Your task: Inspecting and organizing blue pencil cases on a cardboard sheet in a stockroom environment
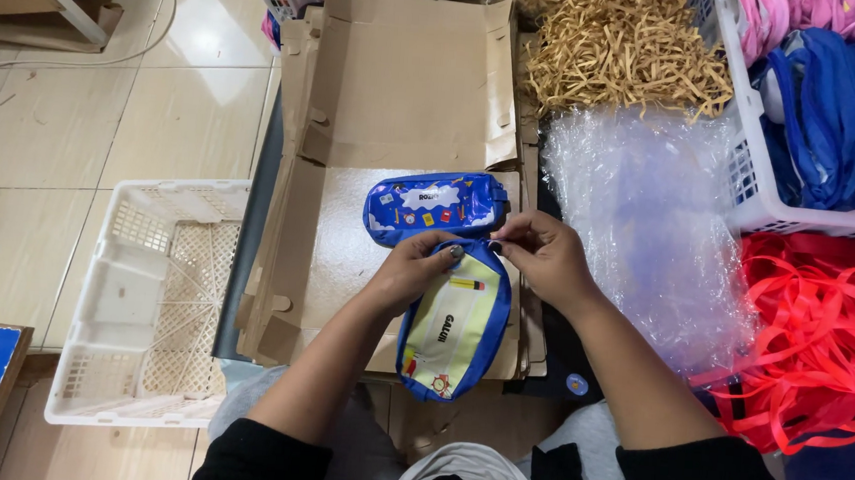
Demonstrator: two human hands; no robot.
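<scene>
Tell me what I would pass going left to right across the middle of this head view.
White plastic lattice crate → flattened brown cardboard sheets → left hand → blue-edged yellow fabric pouch → right hand → crinkled clear plastic bags → tangled red ribbon straps.

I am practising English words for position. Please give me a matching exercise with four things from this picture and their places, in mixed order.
Things:
1. white plastic crate
2. red ribbons
3. tan paper shreds
4. blue pencil case

Places:
A. far, right of the flattened cardboard
B. on the floor, left
C. just beyond the left hand and right hand
D. near right

Pairs: 1-B, 2-D, 3-A, 4-C
</scene>
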